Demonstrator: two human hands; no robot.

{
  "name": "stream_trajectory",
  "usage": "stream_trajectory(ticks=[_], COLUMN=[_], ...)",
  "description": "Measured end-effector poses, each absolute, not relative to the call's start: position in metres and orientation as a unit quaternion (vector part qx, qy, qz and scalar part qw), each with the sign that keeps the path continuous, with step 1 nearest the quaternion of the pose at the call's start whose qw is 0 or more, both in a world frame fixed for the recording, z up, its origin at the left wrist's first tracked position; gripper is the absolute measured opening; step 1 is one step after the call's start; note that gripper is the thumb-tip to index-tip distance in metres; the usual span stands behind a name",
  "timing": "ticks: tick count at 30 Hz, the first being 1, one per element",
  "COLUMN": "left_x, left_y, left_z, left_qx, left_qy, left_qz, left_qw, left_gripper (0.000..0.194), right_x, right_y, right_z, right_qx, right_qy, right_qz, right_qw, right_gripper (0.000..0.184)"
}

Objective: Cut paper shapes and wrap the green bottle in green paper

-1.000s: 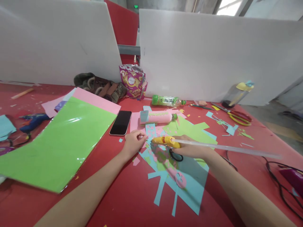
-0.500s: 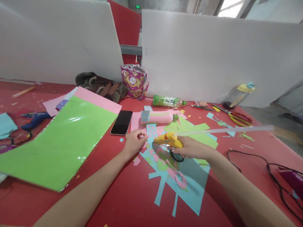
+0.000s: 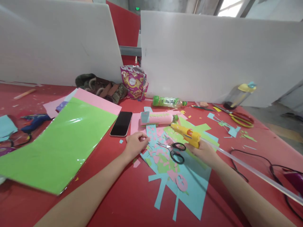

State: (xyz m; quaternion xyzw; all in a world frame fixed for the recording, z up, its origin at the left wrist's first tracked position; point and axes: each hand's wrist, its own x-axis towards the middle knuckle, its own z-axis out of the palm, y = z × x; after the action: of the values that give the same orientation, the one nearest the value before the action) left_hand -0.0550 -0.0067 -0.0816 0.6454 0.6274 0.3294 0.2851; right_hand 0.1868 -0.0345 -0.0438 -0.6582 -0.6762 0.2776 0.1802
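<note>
My right hand [image 3: 202, 152] is wrapped round the handle of a yellow hot glue gun [image 3: 187, 133]. A long, whitish glue stick [image 3: 251, 171] sticks out of its back end, and the nozzle points left, just below the pink paper-wrapped bottle [image 3: 157, 118]. My left hand [image 3: 136, 143] rests at the left of the paper scraps with thumb and fingertips pinched together; what they hold, if anything, is too small to name. Between the hands lie black-handled scissors [image 3: 175, 153] on pink and green cuttings, over a light blue sheet [image 3: 195, 181]. A blue strip [image 3: 151, 132] carries small pink pieces.
A black phone [image 3: 121, 124] and a green sheet in clear wrap [image 3: 63, 146] lie to the left. Behind are a snack bag [image 3: 134, 82] and a tea bottle [image 3: 167, 101]. At right are red-and-yellow-handled scissors [image 3: 241, 119] and a black cable [image 3: 260, 157].
The glue gun in my right hand has swung up and right, off the scissors, and its glue stick now slants down to the right. My left hand has barely moved.
</note>
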Motion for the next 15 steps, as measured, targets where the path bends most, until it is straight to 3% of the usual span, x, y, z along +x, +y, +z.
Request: stream_trajectory(ticks=[15], left_x=[-0.051], left_y=[-0.009], left_z=[-0.083], left_qx=[0.643], left_qy=[0.632], left_qz=[0.310], left_qw=[0.300], left_gripper=[0.015], right_x=[0.199], right_y=[-0.040], right_z=[-0.063], right_qx=[-0.657], right_qy=[-0.688], right_qz=[0.241], right_qw=[0.194], right_gripper=[0.024])
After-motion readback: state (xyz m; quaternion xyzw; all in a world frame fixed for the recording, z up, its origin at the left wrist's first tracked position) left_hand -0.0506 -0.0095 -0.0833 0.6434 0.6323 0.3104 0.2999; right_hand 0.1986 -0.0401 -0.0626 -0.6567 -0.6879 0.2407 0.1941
